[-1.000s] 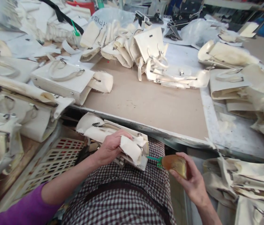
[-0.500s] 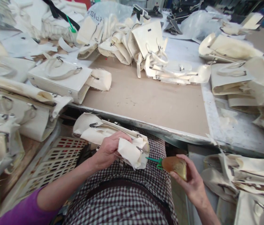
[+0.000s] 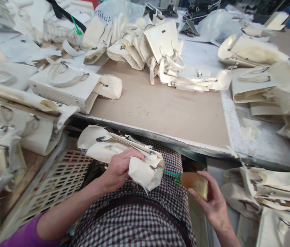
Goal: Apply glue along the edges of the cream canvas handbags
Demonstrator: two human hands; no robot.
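Fingers, left hand (image 3: pixel 117 169): curled tight, pinching a soft, frayed fold of the cream leather handbag (image 3: pixel 101 145) at lower centre of the frame.
Fingers, right hand (image 3: pixel 211 202): wrapped around a squat amber plastic squeeze bottle (image 3: pixel 195 180), lower right of centre.
Nozzle: thin and green, its tip right at the fold's edge.
Handbag rest: lies across a brown-and-white checked apron (image 3: pixel 139 219), metal clasps showing.
Surroundings: flat brown board (image 3: pixel 165 113) above; white lattice plastic crate (image 3: pixel 57 185) at lower left.
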